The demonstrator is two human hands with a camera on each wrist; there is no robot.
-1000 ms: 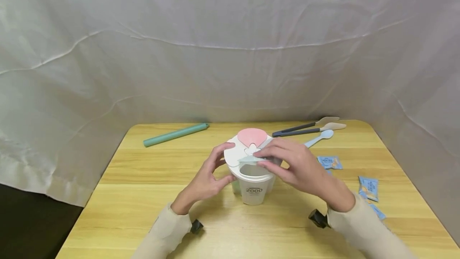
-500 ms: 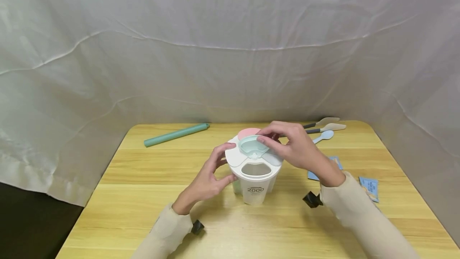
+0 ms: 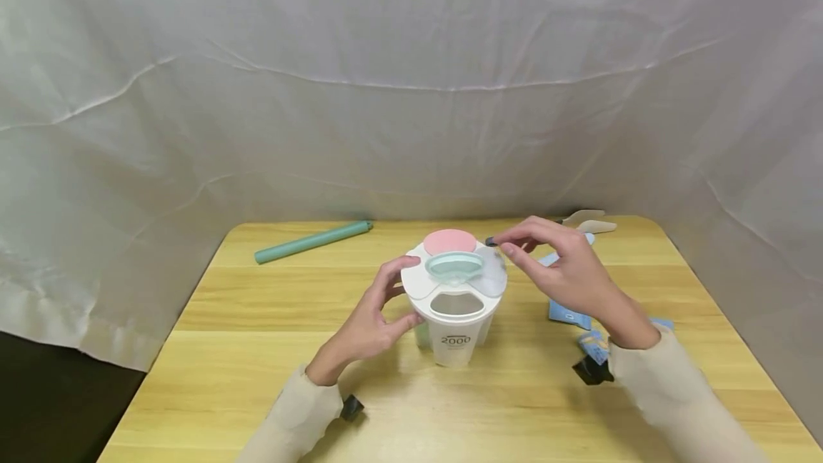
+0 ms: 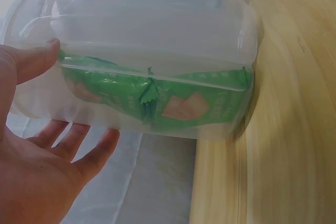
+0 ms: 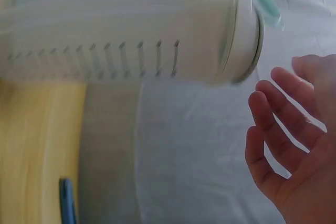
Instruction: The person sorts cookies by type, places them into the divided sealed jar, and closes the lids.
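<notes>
A clear divided storage canister [image 3: 454,350] stands upright on the table under a round white lid [image 3: 418,283]. Its mint-green flap [image 3: 455,266] is raised above an oval opening at the front, while the pink flap [image 3: 450,241] at the back lies flat. My left hand [image 3: 366,327] grips the canister from the left, thumb in front and fingers behind. Through the wall in the left wrist view, green snack packets [image 4: 194,98] show inside. My right hand [image 3: 572,270] is in the air right of the lid, fingers loosely bent, touching nothing; the right wrist view shows it apart from the canister.
A green tube [image 3: 313,241] lies at the back left. Tongs [image 3: 596,226] and a light blue spoon [image 3: 549,259] lie at the back right, partly behind my right hand. Blue snack packets [image 3: 569,314] lie on the table [image 3: 257,349] to the right. Grey cloth surrounds the table.
My right hand lifted the mint-green flap up and back, released it and moved off to the right. The flap stays raised. My left hand keeps its hold on the canister.
</notes>
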